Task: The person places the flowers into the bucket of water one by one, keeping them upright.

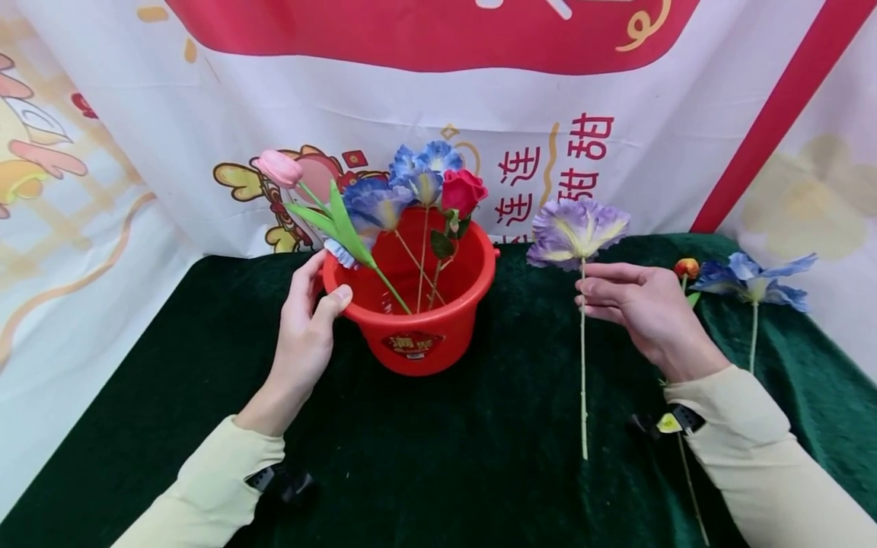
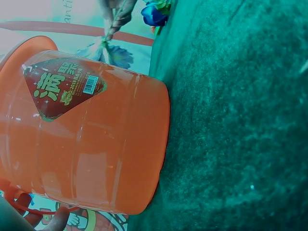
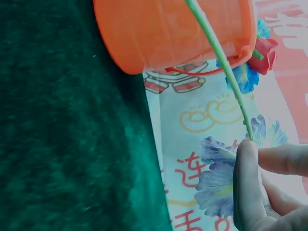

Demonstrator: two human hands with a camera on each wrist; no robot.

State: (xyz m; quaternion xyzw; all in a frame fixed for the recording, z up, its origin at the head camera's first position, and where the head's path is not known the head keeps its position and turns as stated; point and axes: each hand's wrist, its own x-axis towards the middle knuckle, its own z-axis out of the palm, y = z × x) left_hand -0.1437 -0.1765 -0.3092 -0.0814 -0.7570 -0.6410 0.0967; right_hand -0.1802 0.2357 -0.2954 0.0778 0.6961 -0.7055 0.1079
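My left hand (image 1: 306, 327) grips the left rim of a red plastic bucket (image 1: 418, 339), thumb over the edge. In the bucket stand a pink tulip (image 1: 279, 168), several blue flowers (image 1: 426, 171) and a red rose (image 1: 463, 192). To the right of the bucket, my right hand (image 1: 647, 312) pinches the stem of a purple artificial flower (image 1: 578, 232) just below its bloom. Its stem hangs down nearly upright over the cloth. The right wrist view shows that green stem (image 3: 219, 55) between thumb and fingers, overlapping the bucket (image 3: 159, 33).
Past my right hand lie another blue flower (image 1: 754, 281) and a small orange bud (image 1: 686, 268). A dark green velvet cloth (image 1: 438, 457) covers the table. Behind it hangs a white and red printed backdrop (image 1: 384, 99).
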